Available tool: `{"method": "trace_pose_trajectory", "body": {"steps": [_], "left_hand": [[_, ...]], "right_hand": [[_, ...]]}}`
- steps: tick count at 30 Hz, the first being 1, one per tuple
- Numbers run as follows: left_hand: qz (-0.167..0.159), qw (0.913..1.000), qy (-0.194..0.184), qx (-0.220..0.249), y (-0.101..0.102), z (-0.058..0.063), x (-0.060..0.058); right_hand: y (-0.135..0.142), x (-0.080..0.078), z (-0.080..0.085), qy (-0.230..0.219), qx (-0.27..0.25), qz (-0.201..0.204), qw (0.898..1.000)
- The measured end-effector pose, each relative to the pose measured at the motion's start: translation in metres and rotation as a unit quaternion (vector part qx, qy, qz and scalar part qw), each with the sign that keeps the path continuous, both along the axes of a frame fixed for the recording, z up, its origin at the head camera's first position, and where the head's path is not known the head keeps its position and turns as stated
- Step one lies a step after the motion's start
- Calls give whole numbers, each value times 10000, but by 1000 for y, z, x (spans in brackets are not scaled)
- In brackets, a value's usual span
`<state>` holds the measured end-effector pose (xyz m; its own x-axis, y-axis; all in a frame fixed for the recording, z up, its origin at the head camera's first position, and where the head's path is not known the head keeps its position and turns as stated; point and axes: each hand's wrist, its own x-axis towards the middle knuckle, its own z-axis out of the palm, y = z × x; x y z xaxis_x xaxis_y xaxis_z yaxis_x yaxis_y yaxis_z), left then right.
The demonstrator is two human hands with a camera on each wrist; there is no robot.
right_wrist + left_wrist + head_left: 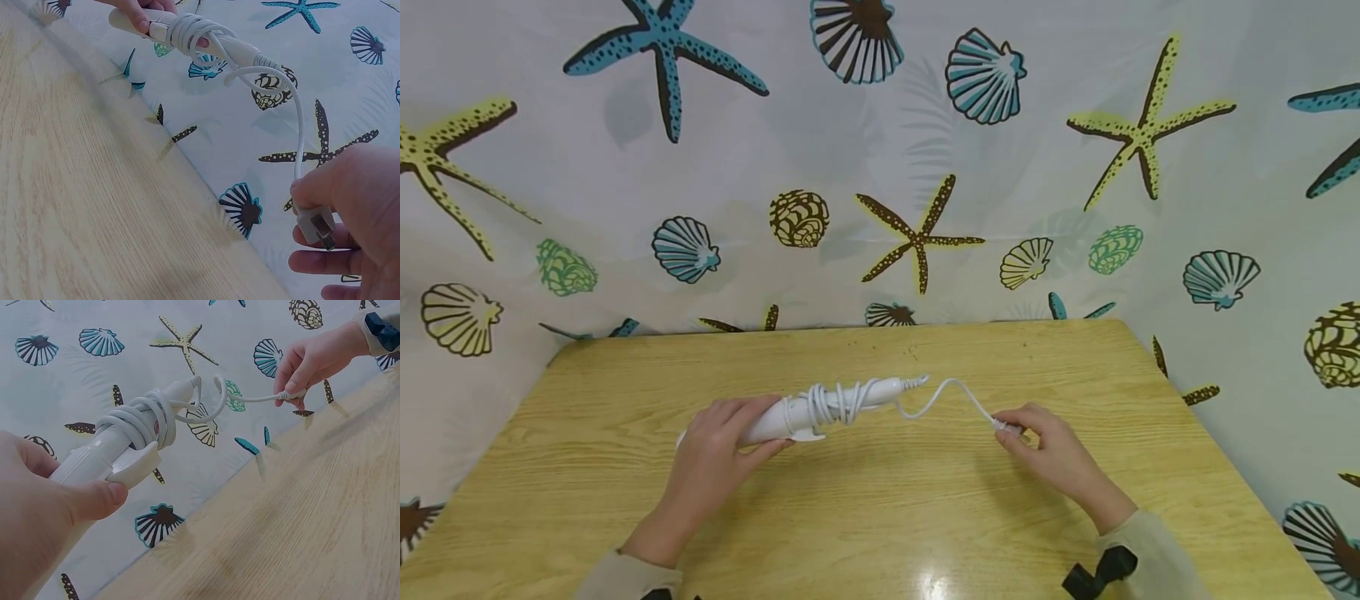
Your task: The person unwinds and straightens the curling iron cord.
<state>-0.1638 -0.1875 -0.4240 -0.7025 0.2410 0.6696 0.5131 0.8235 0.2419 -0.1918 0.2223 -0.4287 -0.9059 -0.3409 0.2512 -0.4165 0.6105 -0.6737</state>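
My left hand point(711, 450) grips a white curling iron point(766, 426) by its thick end, held above the table and tilted up to the right. A small lever point(136, 465) juts from its side, near the thumb in the left wrist view. White cord point(829, 405) is wound in several loops around the handle. From the loops a free length of cord point(300, 128) runs in a wavy line to my right hand point(1060, 454). There the thumb and fingers pinch the plug point(317, 225), whose metal prong end shows in the right wrist view. The far end of the iron is hidden by my left hand.
A wood-grain table point(880, 517) lies beneath both hands. Behind it and at its sides hangs a pale cloth point(737, 150) printed with starfish and shells. Dark straps sit on both sleeves point(1150, 558).
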Motion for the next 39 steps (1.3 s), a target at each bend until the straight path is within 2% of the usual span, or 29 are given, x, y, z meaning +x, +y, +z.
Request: {"method": "trace_pose_trajectory", "body": {"steps": [9, 26, 34, 39], "left_hand": [[-62, 10000, -43, -18, 3, 0, 2], [-125, 9998, -34, -147, 4, -2, 6], [-321, 9993, 130, -150, 3, -4, 7], [-393, 9990, 146, -148, 4, -5, 8]], "right_hand": [[1, -1, -1, 158, 51, -331, 9993], [3, -2, 0, 311, 79, -519, 9981], [6, -5, 1, 293, 166, -586, 9977], [6, -6, 2, 439, 179, -777, 9959]]}}
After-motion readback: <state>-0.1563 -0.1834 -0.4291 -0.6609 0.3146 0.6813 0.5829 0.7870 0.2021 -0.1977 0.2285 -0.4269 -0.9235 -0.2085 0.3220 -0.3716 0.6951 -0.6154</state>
